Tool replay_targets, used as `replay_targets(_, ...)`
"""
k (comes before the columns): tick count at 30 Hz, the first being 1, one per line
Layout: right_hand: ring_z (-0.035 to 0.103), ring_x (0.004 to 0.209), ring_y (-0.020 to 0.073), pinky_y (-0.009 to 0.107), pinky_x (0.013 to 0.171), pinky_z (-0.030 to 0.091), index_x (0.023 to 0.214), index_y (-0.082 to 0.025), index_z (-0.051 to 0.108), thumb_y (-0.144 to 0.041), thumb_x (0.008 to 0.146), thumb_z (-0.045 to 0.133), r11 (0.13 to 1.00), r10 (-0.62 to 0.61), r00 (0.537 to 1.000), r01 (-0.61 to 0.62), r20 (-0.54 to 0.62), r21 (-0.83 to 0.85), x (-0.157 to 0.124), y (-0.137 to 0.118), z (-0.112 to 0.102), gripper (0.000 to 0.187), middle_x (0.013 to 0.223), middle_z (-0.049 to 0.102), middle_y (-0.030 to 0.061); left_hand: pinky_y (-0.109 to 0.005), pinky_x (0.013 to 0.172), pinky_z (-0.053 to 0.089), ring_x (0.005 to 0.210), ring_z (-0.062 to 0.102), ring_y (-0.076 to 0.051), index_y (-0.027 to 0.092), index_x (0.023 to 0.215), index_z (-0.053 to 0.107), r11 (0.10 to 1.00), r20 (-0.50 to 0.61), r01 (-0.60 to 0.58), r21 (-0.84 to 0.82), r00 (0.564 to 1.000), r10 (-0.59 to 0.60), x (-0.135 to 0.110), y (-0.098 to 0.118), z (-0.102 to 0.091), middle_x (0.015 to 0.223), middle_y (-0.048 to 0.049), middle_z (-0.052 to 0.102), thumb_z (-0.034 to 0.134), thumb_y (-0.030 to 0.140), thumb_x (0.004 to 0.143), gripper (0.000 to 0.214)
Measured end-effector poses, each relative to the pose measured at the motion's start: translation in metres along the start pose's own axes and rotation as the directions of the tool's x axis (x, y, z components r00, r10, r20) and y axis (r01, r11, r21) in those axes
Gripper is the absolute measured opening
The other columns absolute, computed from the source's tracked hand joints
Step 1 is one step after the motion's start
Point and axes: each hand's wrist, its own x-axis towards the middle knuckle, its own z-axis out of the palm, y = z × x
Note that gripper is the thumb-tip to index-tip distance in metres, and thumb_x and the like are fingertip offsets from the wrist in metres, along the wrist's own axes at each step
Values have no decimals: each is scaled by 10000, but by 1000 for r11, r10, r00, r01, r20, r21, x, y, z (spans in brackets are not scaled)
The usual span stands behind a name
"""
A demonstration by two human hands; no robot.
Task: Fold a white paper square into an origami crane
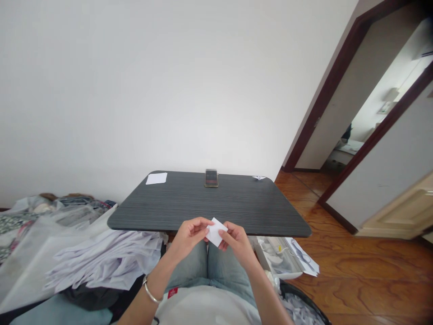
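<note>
A small folded square of white paper (215, 234) is held up over my lap, just off the near edge of the dark table (189, 203). My left hand (193, 234) pinches its left corner between thumb and fingers. On the opposite side, my right hand (236, 239) grips it, thumb lying on the paper's face and fingers behind. A flat stack or sheet of white paper (156, 178) lies at the table's far left corner. Near the far right corner rests a small folded white paper piece (259, 178).
A phone on a stand (211, 178) stands at the table's back middle, near the white wall. Crumpled white cloth or paper (111, 257) is heaped left of my legs. A white box (279, 259) with assorted items and a dark bag (301, 307) sit at right.
</note>
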Motion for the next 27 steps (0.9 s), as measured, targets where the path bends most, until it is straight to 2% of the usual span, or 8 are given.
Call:
replay_targets(5, 501, 428, 102, 187, 363, 386, 664, -169, 563, -492, 703, 633, 1000, -23, 997, 24, -71, 20, 0, -2, 5, 333, 525, 556, -24, -238, 588, 448, 611, 588, -137, 125, 817, 621, 1000, -120, -6, 16, 993, 7, 0, 0, 8, 675, -32, 655, 654, 291, 695, 209)
replay_targets(15, 492, 447, 99, 190, 366, 375, 687, -150, 621, -451, 694, 662, 996, -41, 993, 49, -106, 69, -2, -4, 11, 304, 555, 524, -25, -227, 580, 437, 584, 585, -129, 122, 739, 644, 999, -157, 6, -33, 988, -11, -2, -3, 10, 648, -24, 665, 649, 267, 702, 151)
replay_targets(20, 481, 435, 97, 192, 376, 370, 701, -145, 618, -462, 701, 653, 997, -28, 993, 37, -116, 75, -1, -2, 11, 319, 552, 573, -7, -220, 557, 413, 560, 558, -119, 118, 708, 652, 999, -162, 25, -37, 986, -31, 0, -4, 10, 610, -12, 643, 681, 256, 662, 149)
replay_targets(27, 477, 439, 109, 197, 385, 363, 738, -153, 629, -500, 730, 600, 992, -22, 993, 37, -118, 123, -4, -6, 12, 349, 521, 570, -8, -202, 522, 353, 506, 492, -92, 120, 643, 642, 992, -249, 11, -125, 968, -42, -1, -3, 21, 533, 16, 600, 684, 252, 643, 138)
